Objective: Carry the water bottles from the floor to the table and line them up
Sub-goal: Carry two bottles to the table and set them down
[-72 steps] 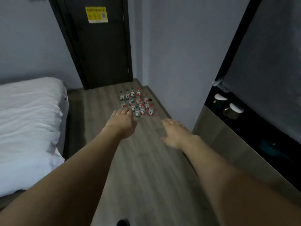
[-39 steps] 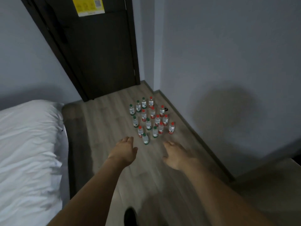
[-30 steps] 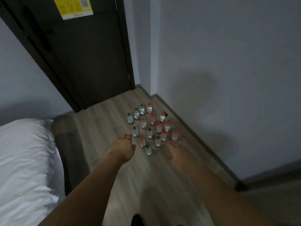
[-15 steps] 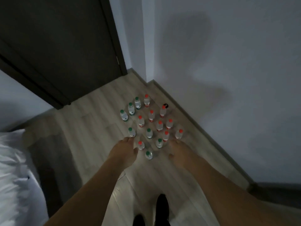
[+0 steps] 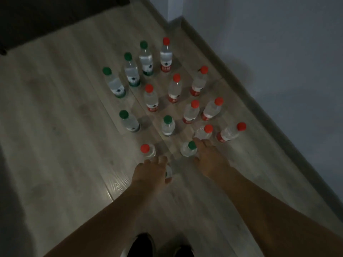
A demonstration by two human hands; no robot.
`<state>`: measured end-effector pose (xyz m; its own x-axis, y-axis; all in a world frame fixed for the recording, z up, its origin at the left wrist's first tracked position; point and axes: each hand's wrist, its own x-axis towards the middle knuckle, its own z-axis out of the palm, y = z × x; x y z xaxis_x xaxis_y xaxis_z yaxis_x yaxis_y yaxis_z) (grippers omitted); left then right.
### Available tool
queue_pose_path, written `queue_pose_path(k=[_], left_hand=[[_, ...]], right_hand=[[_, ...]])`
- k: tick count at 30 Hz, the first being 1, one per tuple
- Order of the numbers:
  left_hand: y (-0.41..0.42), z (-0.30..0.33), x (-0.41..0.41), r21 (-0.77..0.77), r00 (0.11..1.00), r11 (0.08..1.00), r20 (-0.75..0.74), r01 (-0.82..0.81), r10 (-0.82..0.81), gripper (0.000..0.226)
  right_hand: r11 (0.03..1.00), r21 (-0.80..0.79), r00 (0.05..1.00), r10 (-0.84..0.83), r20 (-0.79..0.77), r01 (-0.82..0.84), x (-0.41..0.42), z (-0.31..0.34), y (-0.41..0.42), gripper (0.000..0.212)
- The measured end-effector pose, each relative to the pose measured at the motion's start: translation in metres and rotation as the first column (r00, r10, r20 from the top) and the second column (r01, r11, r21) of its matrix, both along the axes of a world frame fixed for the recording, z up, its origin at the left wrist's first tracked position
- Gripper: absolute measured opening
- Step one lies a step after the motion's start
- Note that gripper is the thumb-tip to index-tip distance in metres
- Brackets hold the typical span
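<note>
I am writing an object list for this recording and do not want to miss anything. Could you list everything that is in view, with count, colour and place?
red-capped bottles: nine, clear, upright on the floor, mostly the right part of the cluster
green-capped bottles: six, clear, upright, mostly the left part
nearest bottle: one, clear, cap hidden under the left hand
floor: grey-brown wood planks
wall: grey, right, with a baseboard along it
door: dark, top left
shoes: two, dark, bottom edge
left hand: over the nearest bottle, grip unclear
right hand: fingers straight, beside the nearest green-capped bottle
</note>
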<state>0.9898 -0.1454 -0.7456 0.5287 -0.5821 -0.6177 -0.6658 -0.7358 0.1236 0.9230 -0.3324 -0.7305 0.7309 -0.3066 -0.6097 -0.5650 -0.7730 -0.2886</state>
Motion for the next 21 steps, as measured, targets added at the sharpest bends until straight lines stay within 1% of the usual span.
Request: queue_pose_path(k=[3,5,7,9,11,15,18,21], left_hand=[[0.004,-0.042,-0.006,0.013,0.991,0.995,0.090,0.094,-0.095,0.065],[0.004,-0.055,-0.010,-0.012,0.977,0.987,0.148,0.158,-0.154,0.053],[0.003,-0.060,-0.012,-0.043,0.967,0.979,0.170,0.198,-0.188,0.045],[0.001,-0.060,-0.013,-0.055,0.974,0.981,0.144,0.185,-0.176,0.043],[0.002,-0.055,-0.011,-0.076,0.985,0.988,0.124,0.132,-0.123,0.041],[0.008,-0.024,-0.003,-0.150,0.998,0.989,0.060,0.005,0.004,0.044],[0.010,0.027,0.002,-0.236,0.997,0.971,0.049,-0.044,0.057,0.042],[0.008,0.097,0.007,-0.317,0.990,0.944,0.079,-0.086,0.117,0.035]], right_hand=[[1.000,-0.026,1.000,0.001,-0.008,-0.001,0.006,-0.045,-0.004,0.061],[0.999,-0.054,1.000,0.008,-0.005,-0.008,0.012,-0.060,-0.006,0.055],[0.997,-0.076,1.000,0.004,0.006,-0.003,0.020,-0.068,-0.004,0.045],[0.995,-0.102,1.000,0.001,0.012,0.000,0.024,-0.069,-0.001,0.036],[0.994,-0.113,1.000,0.012,0.017,-0.010,0.023,-0.063,0.004,0.034],[0.998,-0.029,0.995,-0.062,0.074,0.064,0.007,-0.028,0.008,0.043],[0.996,0.011,0.990,-0.094,0.106,0.094,-0.004,0.024,0.005,0.035],[0.994,0.037,0.989,-0.105,0.101,0.102,-0.010,0.096,0.001,0.026]])
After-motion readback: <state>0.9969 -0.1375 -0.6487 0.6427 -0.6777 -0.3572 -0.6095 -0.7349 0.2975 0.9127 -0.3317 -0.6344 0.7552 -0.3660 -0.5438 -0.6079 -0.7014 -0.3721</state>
